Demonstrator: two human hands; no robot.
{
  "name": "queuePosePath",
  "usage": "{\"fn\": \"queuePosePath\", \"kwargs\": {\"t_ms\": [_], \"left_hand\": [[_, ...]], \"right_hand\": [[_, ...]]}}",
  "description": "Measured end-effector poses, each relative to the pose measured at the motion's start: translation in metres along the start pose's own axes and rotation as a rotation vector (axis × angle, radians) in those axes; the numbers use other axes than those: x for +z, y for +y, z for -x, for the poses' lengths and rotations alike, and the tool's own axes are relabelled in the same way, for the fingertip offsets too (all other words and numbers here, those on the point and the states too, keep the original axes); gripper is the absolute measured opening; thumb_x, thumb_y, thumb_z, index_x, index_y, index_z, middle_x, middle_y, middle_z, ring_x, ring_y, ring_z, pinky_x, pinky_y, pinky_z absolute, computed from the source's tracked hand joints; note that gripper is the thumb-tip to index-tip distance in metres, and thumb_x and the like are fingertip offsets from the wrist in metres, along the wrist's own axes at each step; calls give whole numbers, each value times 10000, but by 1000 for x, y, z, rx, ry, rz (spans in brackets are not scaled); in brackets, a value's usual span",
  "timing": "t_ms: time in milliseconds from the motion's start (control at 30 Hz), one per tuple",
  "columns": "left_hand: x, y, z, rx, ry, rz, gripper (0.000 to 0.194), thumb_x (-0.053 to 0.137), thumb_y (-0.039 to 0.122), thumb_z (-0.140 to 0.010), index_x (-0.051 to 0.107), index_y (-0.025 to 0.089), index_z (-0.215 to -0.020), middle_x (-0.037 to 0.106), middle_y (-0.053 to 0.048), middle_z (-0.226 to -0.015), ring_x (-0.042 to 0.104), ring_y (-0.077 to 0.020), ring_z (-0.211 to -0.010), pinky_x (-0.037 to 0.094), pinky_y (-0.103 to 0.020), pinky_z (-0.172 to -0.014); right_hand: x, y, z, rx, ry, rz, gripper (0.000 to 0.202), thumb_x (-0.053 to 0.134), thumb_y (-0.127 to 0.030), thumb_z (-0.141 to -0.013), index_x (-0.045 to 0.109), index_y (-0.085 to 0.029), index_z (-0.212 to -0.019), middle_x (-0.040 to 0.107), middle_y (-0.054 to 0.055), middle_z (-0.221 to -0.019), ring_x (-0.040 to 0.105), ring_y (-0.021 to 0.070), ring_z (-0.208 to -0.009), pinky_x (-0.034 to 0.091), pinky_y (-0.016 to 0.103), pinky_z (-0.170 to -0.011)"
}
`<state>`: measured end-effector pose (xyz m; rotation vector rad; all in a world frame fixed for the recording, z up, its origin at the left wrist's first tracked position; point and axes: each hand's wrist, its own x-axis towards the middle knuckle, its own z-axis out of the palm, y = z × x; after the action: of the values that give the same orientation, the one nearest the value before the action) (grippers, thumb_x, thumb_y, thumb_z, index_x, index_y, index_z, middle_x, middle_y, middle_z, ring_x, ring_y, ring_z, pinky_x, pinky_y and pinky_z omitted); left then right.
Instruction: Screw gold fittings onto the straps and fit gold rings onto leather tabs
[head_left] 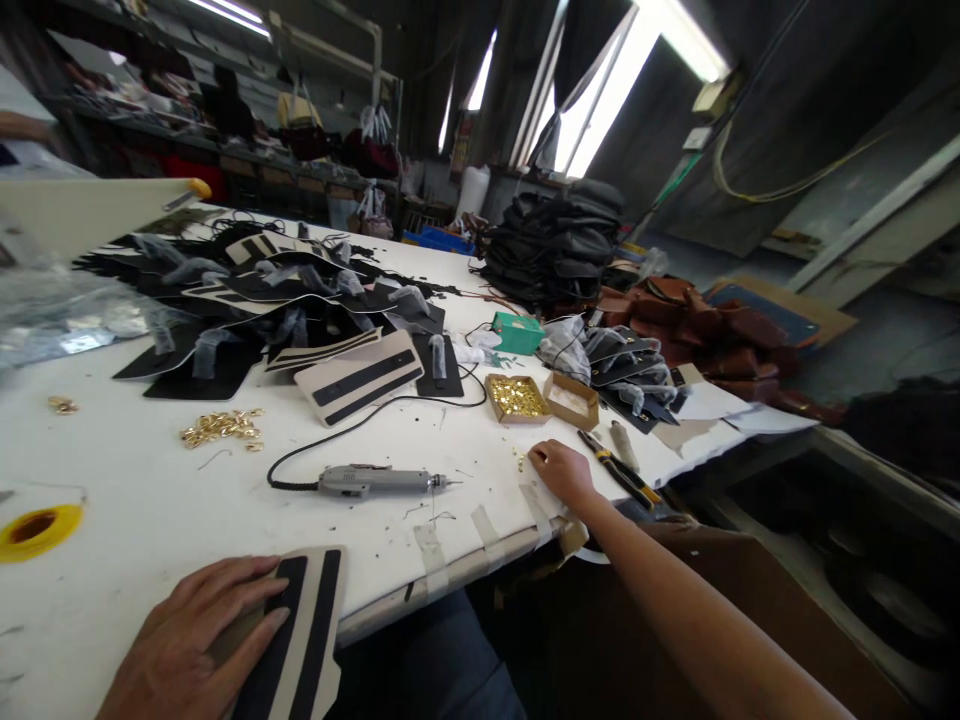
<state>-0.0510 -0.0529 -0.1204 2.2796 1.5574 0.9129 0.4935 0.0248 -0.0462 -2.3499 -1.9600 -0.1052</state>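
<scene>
Left hand point(202, 635) spreads on panel point(324, 610) before screwdriver point(371, 481) | right hand point(562, 473) curls right of it, contents unclear | panel likely light, stiff; hold edges

Two hands point(202, 630) point(561, 472) are showing over one tabletop point(172, 510), which is carrying one screwdriver point(375, 481), one yellow roll point(64, 528), one green box point(517, 333) and two open boxes point(525, 418) point(566, 418).

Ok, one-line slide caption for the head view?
Left hand on a striped panel, right hand by loose gold bits, corded driver lying on the white table.
</scene>
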Motion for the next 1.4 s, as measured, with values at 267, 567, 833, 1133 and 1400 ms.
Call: {"fn": "queuePosePath", "kwargs": {"t_ms": [267,567,833,1133,1400], "left_hand": [[-32,42,-16,-60,-66,69,181,726,261,-908,734,297,-1085,726,-27,-1249,598,-285,-1236,495,-510,-1044],[-39,47,-17,-112,-85,99,250,775,216,-866,713,252,-1106,718,-44,-1253,583,-270,-1239,476,-485,-1043],[-39,43,-17,-129,-76,123,277,774,222,-864,691,238,-1128,712,-48,-1246,585,-262,-1222,476,-473,-1034],[-39,41,-15,-119,-81,112,264,763,264,-897,683,233,-1147,709,-39,-1255,570,-256,-1239,461,-472,-1042],[-40,40,-16,-101,-88,121,239,723,308,-936,675,234,-1158,714,-48,-1251,568,-272,-1241,453,-482,-1035]], "right_hand": [[-24,-46,15,1,70,-327,331,561,-474,-900,746,-200,-927,776,96,-880,706,265,-792,474,351,-711],[-39,-276,98,-499,-459,-881,190,602,-360,-976,691,-228,-874,682,0,-808,637,181,-769,480,290,-729],[-17,-316,95,-612,-420,-777,124,607,-259,-977,694,-238,-889,684,10,-883,631,188,-841,463,303,-788],[-16,-321,102,-738,-372,-588,145,598,-234,-1028,681,-238,-910,649,12,-928,637,177,-867,451,286,-784],[-22,-327,100,-793,-325,-400,170,577,-276,-1034,682,-243,-904,666,26,-925,638,181,-824,427,287,-725]]}}
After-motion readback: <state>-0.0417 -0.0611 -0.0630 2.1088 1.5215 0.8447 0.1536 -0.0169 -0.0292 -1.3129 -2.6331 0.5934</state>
